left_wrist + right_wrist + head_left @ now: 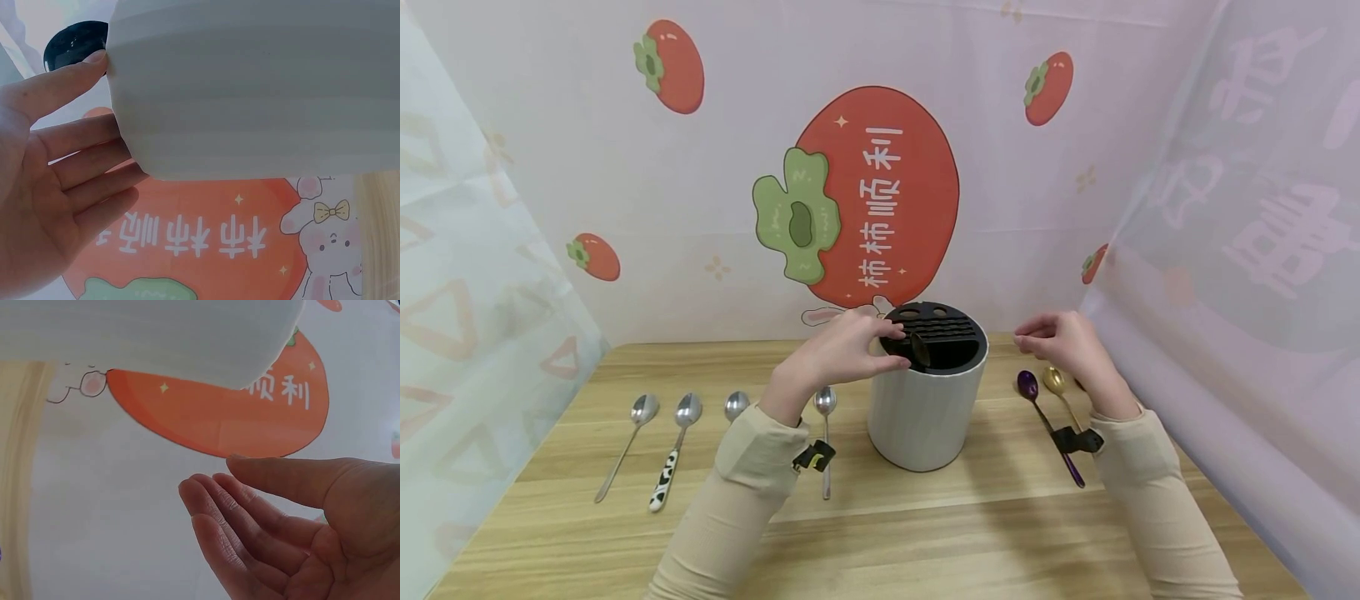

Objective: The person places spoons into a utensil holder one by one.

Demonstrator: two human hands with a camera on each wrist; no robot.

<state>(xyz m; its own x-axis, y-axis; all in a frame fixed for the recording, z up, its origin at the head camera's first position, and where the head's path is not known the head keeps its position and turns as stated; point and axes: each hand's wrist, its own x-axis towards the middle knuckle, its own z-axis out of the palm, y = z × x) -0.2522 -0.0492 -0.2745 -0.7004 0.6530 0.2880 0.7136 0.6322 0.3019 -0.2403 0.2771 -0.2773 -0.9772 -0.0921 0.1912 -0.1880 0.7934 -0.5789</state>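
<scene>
A white ribbed cylindrical holder [925, 425] with a black slotted lid [951, 333] stands upright mid-table. My left hand [842, 346] is at the lid's left side, its thumb and index finger pinching a black spoon [919, 350] by the bowl over the large front opening. In the left wrist view, the thumb tip lies against the spoon's dark bowl [75, 47], while the holder wall hides part of the fingers. To the right of the holder, my right hand [1063, 342] is raised above the table with fingers loosely bent and nothing in them.
Several silver spoons lie left of the holder, one with a black-and-white patterned handle [664, 479]. A purple spoon [1028, 385] and a gold spoon [1055, 381] lie under the right arm. Printed cloth walls [737, 300] border the wooden table [925, 542].
</scene>
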